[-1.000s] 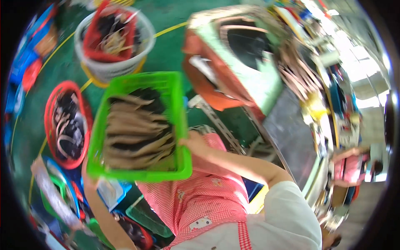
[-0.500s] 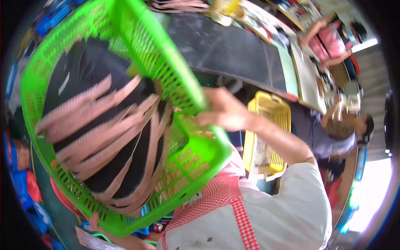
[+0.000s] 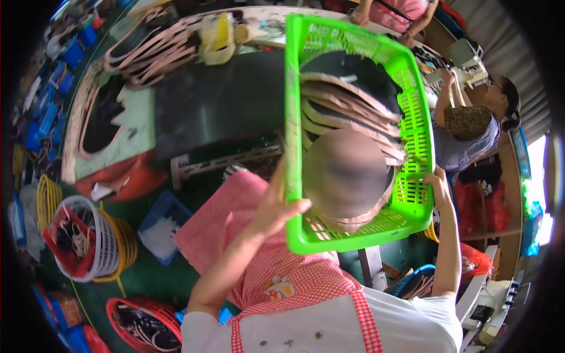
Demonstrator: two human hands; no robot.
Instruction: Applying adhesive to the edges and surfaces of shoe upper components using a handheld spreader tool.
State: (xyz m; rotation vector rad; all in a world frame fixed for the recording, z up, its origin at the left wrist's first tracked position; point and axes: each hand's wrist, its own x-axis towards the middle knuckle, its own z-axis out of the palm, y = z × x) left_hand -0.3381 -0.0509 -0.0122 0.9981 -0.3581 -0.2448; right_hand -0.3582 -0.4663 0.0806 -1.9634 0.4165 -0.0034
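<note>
A bright green plastic basket [image 3: 417,123] is held up in front of me, its slotted sides showing. My left hand [image 3: 272,207] grips its left rim, the thumb lying over the edge. On the right side, my right hand [image 3: 438,186] is closed around the rim near the lower corner. Inside lie black sheet pieces [image 3: 347,67] and several curved pinkish-tan strips [image 3: 347,100] with serrated edges. A round blurred patch hides the lower middle of the contents.
Behind the basket stands a black-topped table [image 3: 218,97], with more strips [image 3: 159,53] and a yellowish container [image 3: 216,38] at its far side. Baskets, including a white one [image 3: 103,235] and a red one [image 3: 118,317], stand at left. Co-workers [image 3: 471,132] sit at right.
The green basket has moved from the left over to the right and now sits straighter. Both hands stay on it, the left now at its left rim. The view has swung too.
</note>
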